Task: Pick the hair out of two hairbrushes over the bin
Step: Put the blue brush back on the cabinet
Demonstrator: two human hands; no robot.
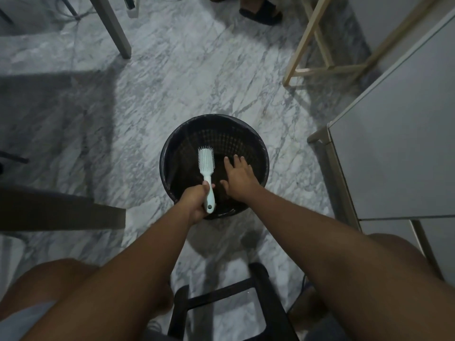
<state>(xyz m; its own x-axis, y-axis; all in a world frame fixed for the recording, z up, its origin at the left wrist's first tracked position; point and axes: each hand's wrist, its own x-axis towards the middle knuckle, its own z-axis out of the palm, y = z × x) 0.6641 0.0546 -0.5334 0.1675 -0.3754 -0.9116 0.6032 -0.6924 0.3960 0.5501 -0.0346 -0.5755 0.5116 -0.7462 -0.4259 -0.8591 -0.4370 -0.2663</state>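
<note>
Both hands are hovering over the bin (172,153): left hand (195,201) gripping the hairbrush (206,166) handle, right hand (238,179) spreading empty fingers.

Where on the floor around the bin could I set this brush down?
Bare marble floor lies beyond the bin, between the grey table leg and the wooden frame, and left of the bin. It is crowded on the right by the cabinet and nearest you by the black stool.
</note>
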